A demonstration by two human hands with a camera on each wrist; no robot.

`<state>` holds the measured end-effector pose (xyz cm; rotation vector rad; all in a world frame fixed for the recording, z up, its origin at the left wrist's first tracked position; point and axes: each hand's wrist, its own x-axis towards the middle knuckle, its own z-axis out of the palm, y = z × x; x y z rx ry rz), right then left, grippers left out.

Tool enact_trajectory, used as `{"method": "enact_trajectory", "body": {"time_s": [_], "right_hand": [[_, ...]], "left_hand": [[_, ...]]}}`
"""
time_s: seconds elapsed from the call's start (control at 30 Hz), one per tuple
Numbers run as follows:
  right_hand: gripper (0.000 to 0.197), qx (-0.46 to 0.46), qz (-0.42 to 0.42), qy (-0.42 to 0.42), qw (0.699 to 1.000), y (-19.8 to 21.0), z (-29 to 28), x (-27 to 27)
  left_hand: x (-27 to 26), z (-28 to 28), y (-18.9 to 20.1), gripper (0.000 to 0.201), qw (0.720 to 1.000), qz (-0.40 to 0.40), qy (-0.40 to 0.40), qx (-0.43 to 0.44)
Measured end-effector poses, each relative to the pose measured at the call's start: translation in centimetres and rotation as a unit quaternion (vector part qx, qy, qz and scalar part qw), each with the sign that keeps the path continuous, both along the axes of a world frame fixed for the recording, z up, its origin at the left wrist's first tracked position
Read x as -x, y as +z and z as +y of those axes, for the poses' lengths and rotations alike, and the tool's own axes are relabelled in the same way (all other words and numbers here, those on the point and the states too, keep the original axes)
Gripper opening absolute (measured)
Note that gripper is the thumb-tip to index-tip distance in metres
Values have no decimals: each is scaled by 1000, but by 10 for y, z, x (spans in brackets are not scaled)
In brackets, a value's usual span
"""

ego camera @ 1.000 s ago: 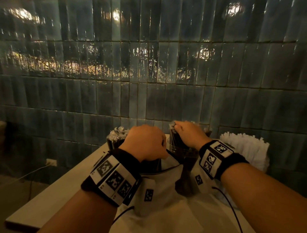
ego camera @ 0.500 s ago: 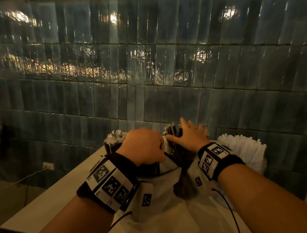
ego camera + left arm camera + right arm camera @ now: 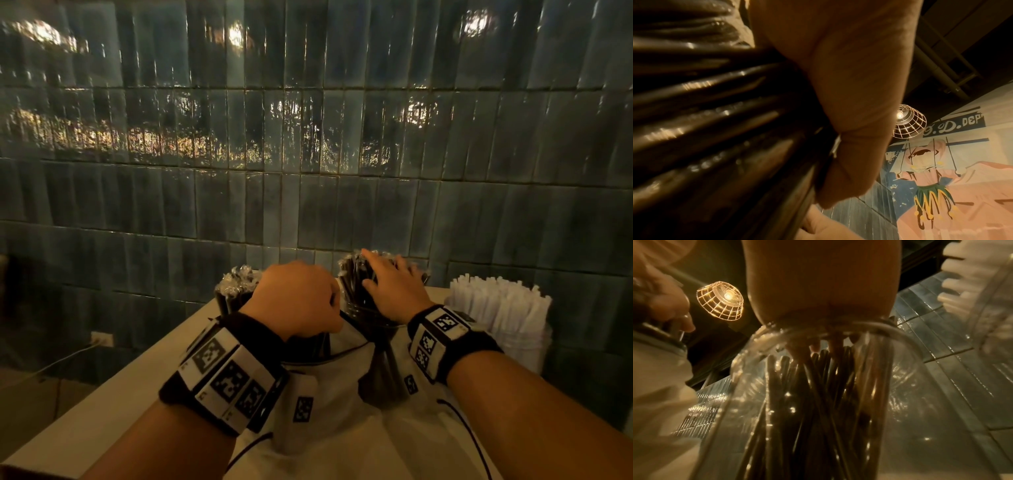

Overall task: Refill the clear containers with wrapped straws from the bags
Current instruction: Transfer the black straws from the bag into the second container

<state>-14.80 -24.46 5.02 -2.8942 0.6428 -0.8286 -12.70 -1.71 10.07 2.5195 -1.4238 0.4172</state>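
My left hand grips a bundle of black wrapped straws; their crinkled tips stick out to its left. In the left wrist view the curled fingers wrap round the dark glossy bundle. My right hand lies with straight, spread fingers on the tops of more black straws. These stand in a clear container. The right wrist view shows the container's wall, with fingertips touching the straw tops.
A white bag lies crumpled under my wrists on the pale table. At the right stands a container of white wrapped straws. A dark tiled wall rises just behind the table. The table's left edge drops to the floor.
My right hand has let go of the straws it held over the clear container and now lies flat on their tops. The left hand has stayed where it was.
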Motion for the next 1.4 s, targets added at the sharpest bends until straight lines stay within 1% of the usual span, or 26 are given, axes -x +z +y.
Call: {"method": "enact_trajectory", "body": {"time_s": [0.07, 0.13, 0.2, 0.27, 0.3, 0.33, 0.4, 0.47, 0.5, 0.57, 0.7, 0.77, 0.83, 0.97, 1.07, 1.13, 1.27, 1.33, 1.4], "right_hand": [[55, 2, 16, -2, 1000, -1, 0, 1], [52, 30, 9, -8, 999, 1, 3, 4], [51, 78, -30, -2, 997, 5, 10, 9], [49, 96, -92, 45, 990, 12, 23, 15], [46, 74, -127, 90, 985, 16, 32, 19], [43, 27, -163, 144, 976, 18, 41, 22], [42, -112, -212, 240, 941, 20, 61, 26], [54, -248, -198, 295, 901, 19, 78, 31], [59, -291, -177, 312, 887, 17, 85, 33], [69, -333, -132, 340, 870, 12, 93, 37], [89, -365, -86, 366, 852, 2, 103, 46], [92, -390, -83, 381, 834, -5, 107, 47], [89, -407, -94, 390, 821, -13, 111, 45], [69, -366, -98, 370, 848, -21, 118, 39], [61, -374, -103, 354, 851, -28, 120, 33], [60, -377, -107, 337, 856, -31, 120, 30], [50, -341, -146, 313, 874, -38, 120, 26], [46, -338, -173, 303, 874, -39, 119, 26], [47, -347, -206, 301, 864, -39, 117, 26]], "left_hand": [[0, 0, 0, 8, 1000, -3, -3, -2], [0, 0, 0, 7, 1000, -5, -8, -6], [0, 1, 1, 6, 1000, -4, -12, -9], [-1, 1, 2, 9, 1000, -5, -12, -11], [-2, 1, 2, 15, 1000, -7, -13, -12], [-3, 1, 2, 21, 1000, -7, -14, -13], [-4, 1, 2, 35, 1000, -13, -19, -4], [-5, 1, 1, 49, 999, -19, -29, 24], [-6, 1, 1, 55, 999, -18, -33, 38], [-8, 3, 1, 61, 998, -9, -31, 50], [-14, 7, 1, 61, 999, 16, -21, 47], [-16, 9, 1, 59, 998, 23, -21, 49], [-17, 12, 1, 58, 997, 33, -26, 58], [-19, 16, 1, 67, 998, 30, -27, 57], [-20, 18, 0, 69, 998, 24, -22, 52], [-19, 18, -1, 69, 998, 16, -22, 48], [-17, 16, -1, 68, 999, 8, -24, 38], [-17, 15, -1, 66, 999, 1, -24, 38], [-17, 14, -1, 63, 999, 1, -24, 41]]}}
